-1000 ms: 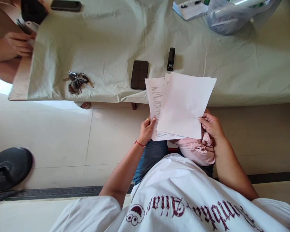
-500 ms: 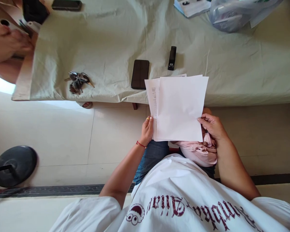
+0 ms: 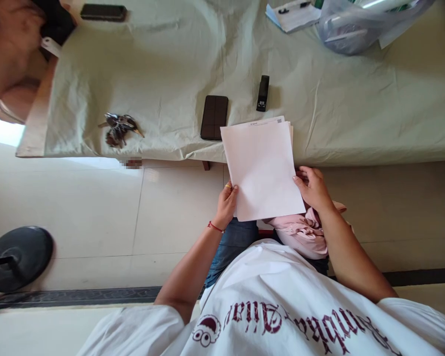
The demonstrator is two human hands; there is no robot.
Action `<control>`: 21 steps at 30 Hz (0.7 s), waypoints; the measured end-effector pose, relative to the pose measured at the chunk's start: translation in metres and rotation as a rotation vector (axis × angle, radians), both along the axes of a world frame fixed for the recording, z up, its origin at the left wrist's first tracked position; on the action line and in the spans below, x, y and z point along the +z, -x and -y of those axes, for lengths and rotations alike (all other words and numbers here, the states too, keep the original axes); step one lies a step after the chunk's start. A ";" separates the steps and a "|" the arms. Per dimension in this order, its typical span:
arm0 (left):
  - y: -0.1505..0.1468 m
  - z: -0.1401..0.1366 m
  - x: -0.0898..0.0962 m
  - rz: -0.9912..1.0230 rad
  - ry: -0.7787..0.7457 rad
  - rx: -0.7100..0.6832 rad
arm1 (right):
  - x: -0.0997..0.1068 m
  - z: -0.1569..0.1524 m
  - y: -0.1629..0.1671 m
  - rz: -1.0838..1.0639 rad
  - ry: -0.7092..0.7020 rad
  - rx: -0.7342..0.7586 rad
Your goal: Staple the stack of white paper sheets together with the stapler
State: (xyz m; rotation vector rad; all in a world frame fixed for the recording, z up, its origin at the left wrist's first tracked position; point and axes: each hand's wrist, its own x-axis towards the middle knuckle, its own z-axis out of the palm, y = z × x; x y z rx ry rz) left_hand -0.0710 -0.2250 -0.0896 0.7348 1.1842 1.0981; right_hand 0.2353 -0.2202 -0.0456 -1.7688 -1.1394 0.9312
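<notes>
Pale green cloth point(image 3: 170, 64) covered the table point(image 3: 33, 131), which ran across the upper frame; cream floor tiles lay below its edge. A black round stand base point(image 3: 18, 257) sat on the floor at far left. A clear plastic bag point(image 3: 359, 22) and a notepad point(image 3: 292, 14) lay at the table's far right, well apart from the work. Another person's arm point(image 3: 11, 54) showed at upper left, beside a dark phone point(image 3: 103, 12). The sheets point(image 3: 261, 170) were held in the air over the lap, just in front of the table's near edge, with the top sheet blank and the edges nearly flush; only a thin strip of a printed page showed at the top. A pink cloth point(image 3: 304, 232) lay on the lap beneath them. The left hand point(image 3: 227, 202) pinched the lower left edge, thumb on top, fingers closed behind the paper. The right hand point(image 3: 311, 188) gripped the right edge, thumb on the face, fingers curled behind. A second phone point(image 3: 214, 117) lay face down near the sheets, a stapler point(image 3: 262, 92) just beyond it, and keys point(image 3: 117, 127) further left. Judged step: squaring the stack. The next move probably calls for keeping both pinches firm so that no sheet slips, with the stapler within reach.
</notes>
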 end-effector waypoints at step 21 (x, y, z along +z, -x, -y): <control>-0.028 -0.187 0.173 0.061 -0.820 -0.139 | 0.114 -0.134 -0.001 -0.242 -0.605 0.129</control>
